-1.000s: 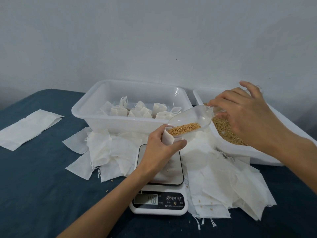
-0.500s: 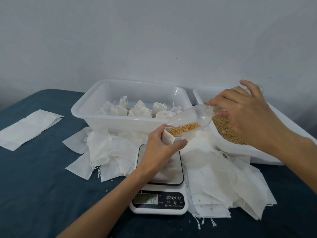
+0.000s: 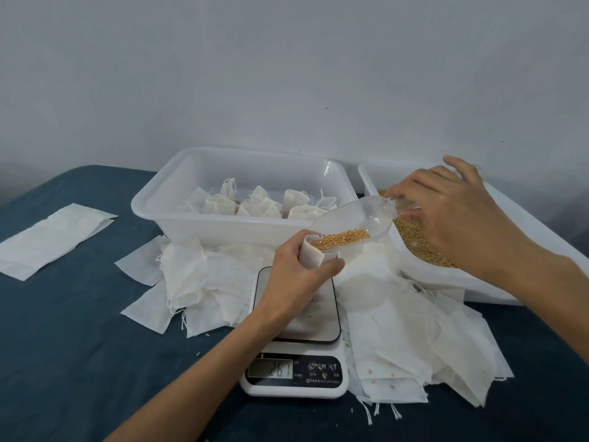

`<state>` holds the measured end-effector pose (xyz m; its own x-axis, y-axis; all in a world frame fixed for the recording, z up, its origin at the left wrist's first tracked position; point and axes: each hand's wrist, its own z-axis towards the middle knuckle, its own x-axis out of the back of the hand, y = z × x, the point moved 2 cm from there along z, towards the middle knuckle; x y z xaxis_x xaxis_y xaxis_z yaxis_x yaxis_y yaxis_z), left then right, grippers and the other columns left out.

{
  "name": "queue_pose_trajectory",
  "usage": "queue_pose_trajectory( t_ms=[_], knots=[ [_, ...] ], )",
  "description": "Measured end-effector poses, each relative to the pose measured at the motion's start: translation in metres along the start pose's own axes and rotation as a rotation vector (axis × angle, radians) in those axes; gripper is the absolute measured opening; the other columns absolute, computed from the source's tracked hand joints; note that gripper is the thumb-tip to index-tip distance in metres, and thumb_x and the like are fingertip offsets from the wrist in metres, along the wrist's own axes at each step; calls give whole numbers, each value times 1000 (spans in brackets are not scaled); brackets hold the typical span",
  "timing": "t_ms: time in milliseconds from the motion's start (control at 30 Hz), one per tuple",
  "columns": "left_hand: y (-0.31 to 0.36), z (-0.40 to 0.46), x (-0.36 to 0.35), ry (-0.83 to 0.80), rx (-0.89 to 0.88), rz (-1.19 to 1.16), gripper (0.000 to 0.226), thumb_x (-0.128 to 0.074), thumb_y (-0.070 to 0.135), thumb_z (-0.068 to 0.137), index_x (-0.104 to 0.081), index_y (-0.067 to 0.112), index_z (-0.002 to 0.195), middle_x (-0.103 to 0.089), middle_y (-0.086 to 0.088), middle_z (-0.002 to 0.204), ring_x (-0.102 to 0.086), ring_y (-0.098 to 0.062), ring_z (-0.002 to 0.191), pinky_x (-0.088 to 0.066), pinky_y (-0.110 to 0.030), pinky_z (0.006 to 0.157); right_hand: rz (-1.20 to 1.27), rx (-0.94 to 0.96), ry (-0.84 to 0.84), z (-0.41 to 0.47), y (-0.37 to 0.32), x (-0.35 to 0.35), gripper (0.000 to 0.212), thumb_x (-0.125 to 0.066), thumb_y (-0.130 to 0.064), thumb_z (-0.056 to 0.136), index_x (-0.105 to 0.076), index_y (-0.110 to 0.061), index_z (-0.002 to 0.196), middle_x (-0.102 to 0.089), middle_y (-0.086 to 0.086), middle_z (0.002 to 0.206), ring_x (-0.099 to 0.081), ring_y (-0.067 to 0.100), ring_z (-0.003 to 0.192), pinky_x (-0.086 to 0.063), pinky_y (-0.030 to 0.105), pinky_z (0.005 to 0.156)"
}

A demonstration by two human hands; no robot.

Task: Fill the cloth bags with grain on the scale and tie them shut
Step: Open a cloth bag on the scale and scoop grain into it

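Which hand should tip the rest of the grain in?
Right hand: it already pinches the scoop handle, spout at the bag mouth. Left hand is busy holding the bag on the scale.

A surface covered in dark blue cloth (image 3: 79, 362) carries everything. At its far left lies a flat white rectangular fabric sheet (image 3: 52, 237). Toward the back wall sit two white plastic tubs side by side: the left tub (image 3: 223, 229) and the right tub (image 3: 478, 282). In front of them a heap of empty white cloth bags (image 3: 414, 339) spreads across the cloth. A white digital kitchen scale with a black display panel (image 3: 296, 374) stands in the middle of the heap. A few loose grains (image 3: 198, 353) are scattered on the cloth.
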<state>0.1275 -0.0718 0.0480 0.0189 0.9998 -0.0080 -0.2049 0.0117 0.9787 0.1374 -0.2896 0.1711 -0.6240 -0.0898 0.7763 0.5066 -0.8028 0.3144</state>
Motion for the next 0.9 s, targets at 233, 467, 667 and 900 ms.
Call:
queue_pose_trajectory(
  t_ms=[233, 467, 667, 900],
  knots=[
    [1, -1, 3, 4, -12, 27, 13, -78, 14, 88, -69, 22, 94, -73, 4, 88, -62, -3, 68, -50, -18, 55, 558, -363, -336, -14, 23, -35, 21, -63, -8, 96, -63, -22, 112, -67, -13, 113, -63, 4, 110, -51, 31, 90],
    [-3, 4, 4, 24, -39, 45, 12, -77, 13, 92, -71, 22, 97, -75, 4, 91, -69, -14, 77, -54, -24, 65, 263, -833, -464, -35, 93, -68, 9, -55, -19, 101, -55, -10, 102, -61, 6, 99, -59, 24, 88, -46, 35, 73],
    [-3, 4, 0, 10, -90, 69, 30, -58, 11, 106, -76, 15, 81, -75, 3, 94, -71, -19, 89, -50, -32, 80, 59, -873, -764, -48, 107, -96, 11, -61, -12, 98, -60, -7, 88, -61, 5, 90, -58, 19, 78, -44, 29, 66],
    [3, 14, 6, 17, -46, -40, 25, -54, 12, 108, -77, 10, 99, -80, -3, 101, -74, -18, 100, -55, -31, 85, -107, -783, -428, -34, 70, -74, 10, -62, -19, 96, -63, -12, 89, -62, 3, 82, -57, 20, 72, -46, 34, 61]
  ],
)
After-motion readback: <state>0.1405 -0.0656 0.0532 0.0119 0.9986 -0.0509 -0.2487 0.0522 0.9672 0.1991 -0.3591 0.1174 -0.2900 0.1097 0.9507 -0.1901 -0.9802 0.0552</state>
